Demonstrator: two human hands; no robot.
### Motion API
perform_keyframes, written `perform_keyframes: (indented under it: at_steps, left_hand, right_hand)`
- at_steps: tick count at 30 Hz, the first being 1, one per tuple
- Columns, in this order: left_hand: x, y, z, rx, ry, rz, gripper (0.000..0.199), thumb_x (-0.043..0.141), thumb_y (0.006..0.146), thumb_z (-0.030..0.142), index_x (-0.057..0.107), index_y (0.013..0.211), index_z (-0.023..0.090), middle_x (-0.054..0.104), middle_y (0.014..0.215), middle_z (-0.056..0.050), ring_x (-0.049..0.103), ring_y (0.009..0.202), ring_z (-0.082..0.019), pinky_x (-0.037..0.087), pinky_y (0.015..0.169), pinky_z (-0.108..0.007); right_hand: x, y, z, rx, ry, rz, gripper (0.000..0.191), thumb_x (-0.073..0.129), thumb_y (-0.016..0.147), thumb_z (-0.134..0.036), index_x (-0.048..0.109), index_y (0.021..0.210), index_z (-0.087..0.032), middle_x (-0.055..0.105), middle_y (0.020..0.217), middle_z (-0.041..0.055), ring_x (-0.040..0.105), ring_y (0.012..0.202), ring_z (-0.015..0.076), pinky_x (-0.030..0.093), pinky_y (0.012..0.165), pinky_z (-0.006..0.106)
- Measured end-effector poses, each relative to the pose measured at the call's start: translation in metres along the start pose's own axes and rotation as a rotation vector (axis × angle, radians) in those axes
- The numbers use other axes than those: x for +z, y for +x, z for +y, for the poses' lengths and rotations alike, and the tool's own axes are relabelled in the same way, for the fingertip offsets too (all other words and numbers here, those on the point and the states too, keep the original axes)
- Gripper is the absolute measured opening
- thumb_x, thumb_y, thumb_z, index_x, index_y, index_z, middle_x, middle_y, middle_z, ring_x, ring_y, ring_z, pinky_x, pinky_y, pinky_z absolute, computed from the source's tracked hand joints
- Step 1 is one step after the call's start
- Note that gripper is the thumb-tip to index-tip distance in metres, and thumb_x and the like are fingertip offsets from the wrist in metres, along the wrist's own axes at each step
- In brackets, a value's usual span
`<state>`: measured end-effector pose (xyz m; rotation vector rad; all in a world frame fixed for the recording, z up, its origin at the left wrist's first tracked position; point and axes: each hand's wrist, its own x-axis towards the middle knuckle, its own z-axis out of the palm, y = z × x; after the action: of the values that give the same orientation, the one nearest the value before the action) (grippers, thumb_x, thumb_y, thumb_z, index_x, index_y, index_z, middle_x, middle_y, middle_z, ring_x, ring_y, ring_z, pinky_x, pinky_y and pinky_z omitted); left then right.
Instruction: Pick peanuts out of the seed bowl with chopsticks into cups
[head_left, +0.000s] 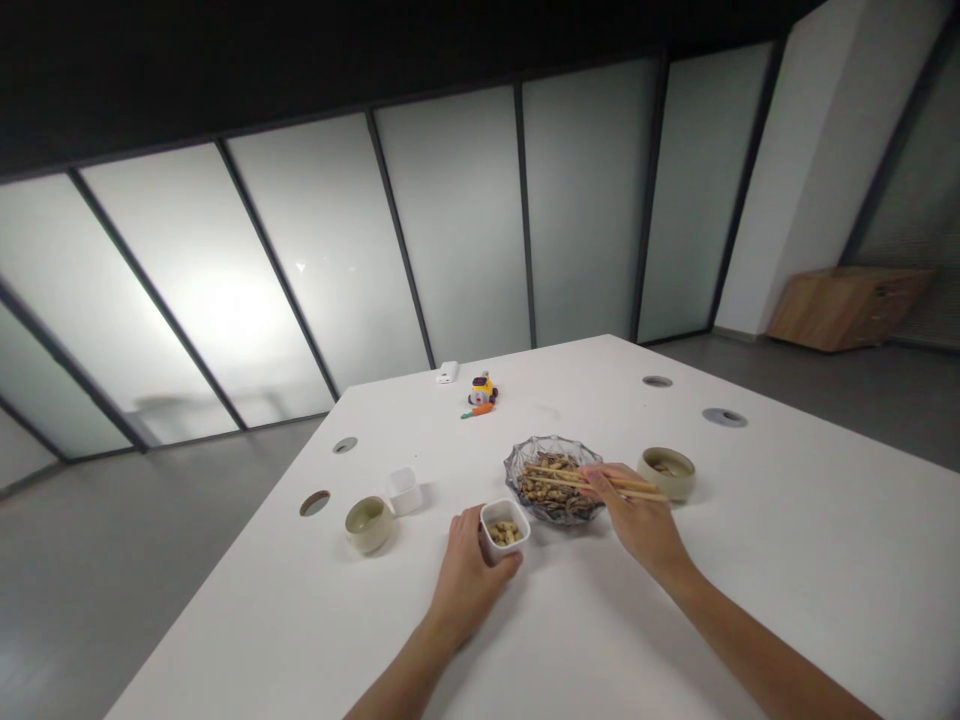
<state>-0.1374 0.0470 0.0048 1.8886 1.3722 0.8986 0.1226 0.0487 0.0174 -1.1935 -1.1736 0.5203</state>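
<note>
My left hand [471, 575] is wrapped round a small white square cup [505, 529] with light brown pieces inside. Wooden chopsticks [626, 486] are held in my right hand [637, 515], their tips over a clear glass bowl [553, 481] full of brown, dried-looking pieces. The glass bowl stands just right of the white cup. Beyond my right hand is a beige round bowl [667, 474] with a few pieces in it. Whether the chopstick tips grip a piece is too small to tell.
Left of my left hand stand a greenish-beige bowl [368, 525] and another white square cup [404, 491]. Farther back on the white table [600, 630] are a yellow toy vehicle [482, 390], an orange carrot-shaped item [478, 411] and a white box-like object [447, 373].
</note>
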Motion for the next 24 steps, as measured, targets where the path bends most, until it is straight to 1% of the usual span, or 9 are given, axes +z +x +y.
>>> perform_keyframes:
  at_steps: [3,6,9,12,15,18,21,24]
  left_hand:
    - [0.000,0.000,-0.001,0.006,0.004,-0.002,0.048,0.074,0.078,0.028,0.064,0.125,0.020,0.065,0.118,-0.007,0.057,0.111,-0.028,0.045,0.099,-0.039]
    - [0.000,0.000,-0.003,0.006,0.004,0.000,0.050,0.074,0.079,0.028,0.063,0.126,0.020,0.065,0.119,-0.008,0.057,0.111,-0.028,0.045,0.098,-0.039]
    - [0.001,0.001,-0.003,0.004,0.003,-0.002,0.050,0.073,0.079,0.029,0.063,0.127,0.020,0.065,0.119,-0.008,0.057,0.110,-0.028,0.045,0.098,-0.039]
    - [0.001,0.001,-0.003,-0.004,-0.001,-0.005,0.049,0.073,0.078,0.029,0.064,0.125,0.019,0.066,0.118,-0.008,0.057,0.110,-0.028,0.045,0.098,-0.038]
    - [0.001,0.000,-0.001,-0.013,-0.012,-0.008,0.049,0.074,0.078,0.029,0.064,0.125,0.019,0.066,0.119,-0.008,0.057,0.111,-0.028,0.045,0.099,-0.038]
    - [0.001,0.000,-0.001,-0.021,-0.023,-0.003,0.051,0.073,0.077,0.028,0.064,0.127,0.019,0.065,0.120,-0.008,0.057,0.111,-0.028,0.045,0.099,-0.038]
    - [0.001,0.000,-0.001,-0.026,-0.018,0.010,0.052,0.073,0.077,0.028,0.064,0.127,0.019,0.065,0.118,-0.008,0.057,0.109,-0.028,0.045,0.099,-0.038]
    - [0.003,0.000,-0.002,-0.027,-0.012,0.005,0.052,0.072,0.077,0.028,0.064,0.127,0.019,0.065,0.117,-0.007,0.056,0.108,-0.027,0.045,0.098,-0.038]
  right_hand:
    - [0.001,-0.001,-0.003,-0.008,-0.046,-0.018,0.066,0.063,0.082,-0.088,0.080,0.085,-0.024,0.078,0.098,0.0128,0.078,0.087,0.0320,0.069,0.085,0.050]
    - [0.001,-0.002,-0.008,0.012,-0.053,-0.018,0.067,0.062,0.083,-0.089,0.079,0.084,-0.024,0.078,0.097,0.0131,0.077,0.087,0.0317,0.067,0.086,0.049]
    - [0.001,-0.003,-0.011,0.045,-0.009,-0.007,0.066,0.066,0.080,-0.089,0.080,0.082,-0.024,0.078,0.097,0.0127,0.077,0.087,0.0308,0.068,0.084,0.047]
    - [0.002,-0.002,-0.010,0.106,0.087,0.021,0.063,0.074,0.074,-0.087,0.080,0.079,-0.025,0.079,0.096,0.0114,0.077,0.086,0.0296,0.069,0.084,0.046]
    - [0.003,0.000,-0.005,0.213,0.286,0.073,0.057,0.086,0.067,-0.079,0.080,0.078,-0.023,0.080,0.095,0.0087,0.077,0.086,0.0269,0.070,0.087,0.042]
    - [0.002,0.004,0.000,0.308,0.507,0.153,0.053,0.094,0.065,-0.068,0.079,0.079,-0.020,0.080,0.090,0.0054,0.077,0.086,0.0226,0.070,0.088,0.036]
    - [-0.002,0.009,0.001,0.384,0.659,0.210,0.046,0.101,0.063,-0.055,0.076,0.075,-0.019,0.079,0.084,0.0018,0.077,0.083,0.0183,0.071,0.083,0.029]
    - [-0.006,0.015,-0.002,0.546,0.804,0.253,0.035,0.103,0.066,-0.037,0.074,0.074,-0.018,0.078,0.079,-0.0003,0.076,0.075,0.0142,0.071,0.075,0.023]
